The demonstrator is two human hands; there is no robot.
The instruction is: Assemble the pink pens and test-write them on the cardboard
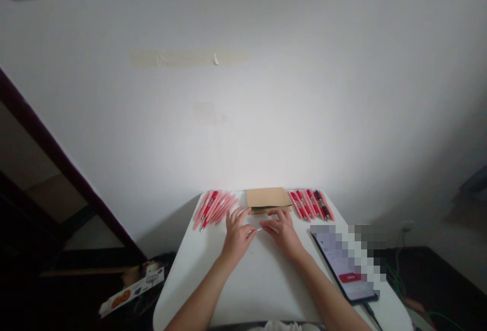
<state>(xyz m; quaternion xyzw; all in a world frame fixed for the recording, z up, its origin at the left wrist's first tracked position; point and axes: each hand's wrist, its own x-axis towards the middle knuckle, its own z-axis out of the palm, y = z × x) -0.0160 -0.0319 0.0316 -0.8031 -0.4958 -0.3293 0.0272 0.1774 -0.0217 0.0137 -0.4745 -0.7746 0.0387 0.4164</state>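
Observation:
My left hand (236, 237) and my right hand (282, 232) are close together over the middle of the white table (262, 290). Between their fingertips shows a thin whitish stick-like piece (259, 229), too small to name. The thumb and forefinger of each hand pinch towards it, while the other fingers of my left hand fan out. Just beyond the fingers lies a brown cardboard box or folder (268, 197) with a dark gap along its near side. Pink and red pens (213, 209) are heaped on the left. Another row of pens (312, 204), one with black parts, lies right of the cardboard.
A phone (344, 270) with a lit screen lies at the table's right side, a cable (372, 316) running from its lower end. The white wall (243, 133) rises behind the table. A printed carton (133, 290) is down on the left.

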